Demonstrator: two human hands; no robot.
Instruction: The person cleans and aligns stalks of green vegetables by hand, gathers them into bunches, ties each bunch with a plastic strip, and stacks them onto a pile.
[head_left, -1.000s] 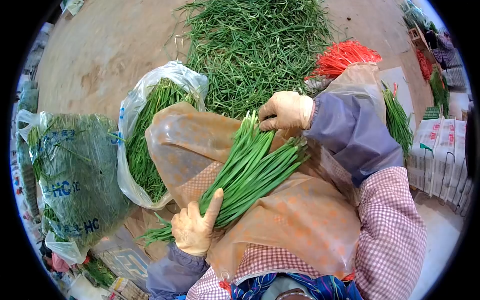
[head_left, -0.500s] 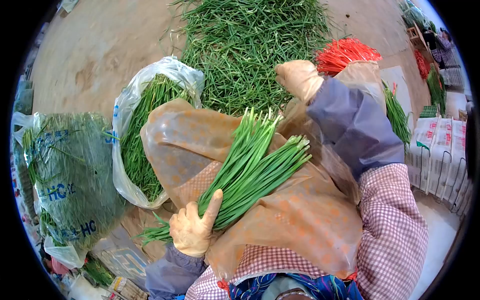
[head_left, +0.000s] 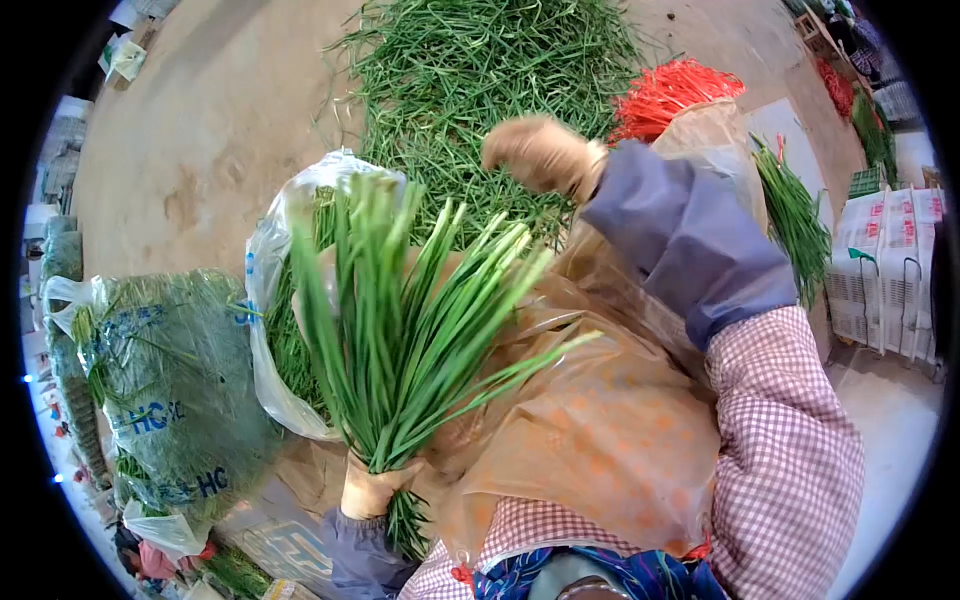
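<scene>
My left hand, in a pale glove, is closed around the lower part of a bunch of garlic chives. The chives fan upward with their pale cut ends pointing away from me, and a few tips hang below the fist. One stray strand slants out to the right over the translucent brown plastic apron on my lap. My right hand, also gloved, is raised over the near right part of a heap of loose green leaves. Motion smears its fingers, and nothing distinct shows in them.
Left of my knees stands an open clear bag of chives, with a filled printed bag beyond it. Red ties lie at upper right, near another chive bunch. White crates stand far right.
My left hand has closed on the chives lying on my lap and raised them to the left, fanning them upright. My right hand has shifted left over the leaf heap. The view has tilted slightly.
</scene>
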